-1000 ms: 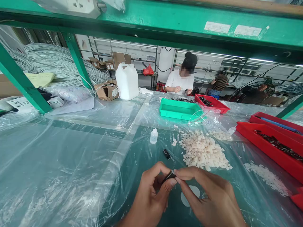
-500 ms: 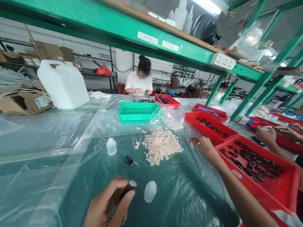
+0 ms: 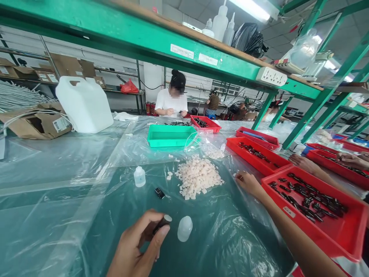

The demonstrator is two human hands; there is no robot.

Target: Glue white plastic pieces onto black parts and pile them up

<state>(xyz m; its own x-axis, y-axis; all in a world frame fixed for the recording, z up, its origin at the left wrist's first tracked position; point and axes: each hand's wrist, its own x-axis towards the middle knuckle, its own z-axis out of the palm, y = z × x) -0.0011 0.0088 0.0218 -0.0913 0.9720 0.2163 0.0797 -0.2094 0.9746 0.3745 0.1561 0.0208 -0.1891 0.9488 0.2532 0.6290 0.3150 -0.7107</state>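
Observation:
My left hand (image 3: 141,244), at the lower middle, is closed with thumb and forefinger round a small dark cylindrical piece (image 3: 162,223). Its flat, pale end faces up and to the right. Just right of it a translucent white oval piece (image 3: 185,228) rests on the plastic sheet. My right hand (image 3: 248,183) is at the sheet beside a heap of small cream-white pieces (image 3: 198,177). Its fingers are curled together, and whatever may be between them is hidden. A small black part (image 3: 159,193) and a small squeeze bottle (image 3: 139,177) are left of the heap.
Red trays (image 3: 319,238) with dark parts line the right side. A green tray (image 3: 172,142) stands beyond the heap. A white jug (image 3: 85,105) and an open carton (image 3: 40,125) are at the left. A green shelf beam (image 3: 129,38) crosses overhead. Co-workers sit opposite and at the right.
The view has shifted slightly. My left hand still grips the dark piece, and my right hand remains beside the heap. A co-worker's hand at the right has moved left, behind the near red tray.

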